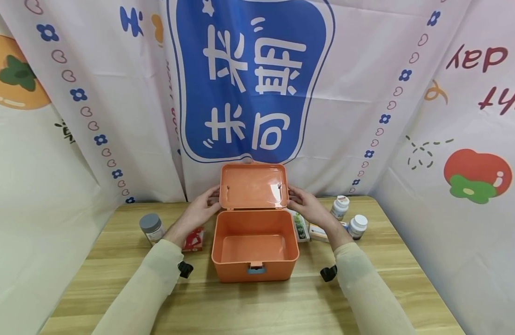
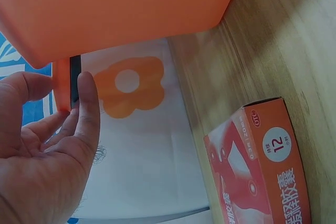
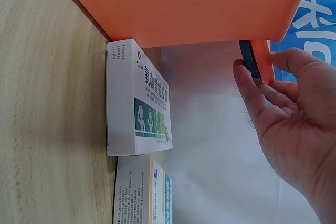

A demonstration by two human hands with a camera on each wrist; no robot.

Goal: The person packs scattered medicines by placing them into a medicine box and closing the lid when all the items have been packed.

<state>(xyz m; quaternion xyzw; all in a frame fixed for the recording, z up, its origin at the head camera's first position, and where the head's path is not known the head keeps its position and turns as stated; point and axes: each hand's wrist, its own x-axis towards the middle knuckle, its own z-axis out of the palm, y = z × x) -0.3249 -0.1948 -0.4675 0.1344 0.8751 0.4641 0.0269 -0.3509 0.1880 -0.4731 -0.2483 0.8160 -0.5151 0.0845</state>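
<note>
An orange lidded storage box (image 1: 278,272) stands on the wooden table, its inside bare and a blue latch (image 1: 256,270) at the front. Its hinged lid (image 1: 253,186) is raised and leans back toward the cloth. My left hand (image 1: 200,207) holds the lid's left edge; in the left wrist view the thumb lies on one face of the lid (image 2: 61,85) and the fingers on the other. On the opposite edge, my right hand (image 1: 309,207) grips the lid (image 3: 265,59) in the same way between thumb and fingers.
Left of the box are a grey-capped jar (image 1: 151,227) and a red-and-orange medicine carton (image 2: 236,166). To the right lie a white-and-green carton (image 3: 139,103) and another carton (image 3: 142,190), near two white-capped bottles (image 1: 357,226). Printed cloth (image 1: 341,139) hangs behind.
</note>
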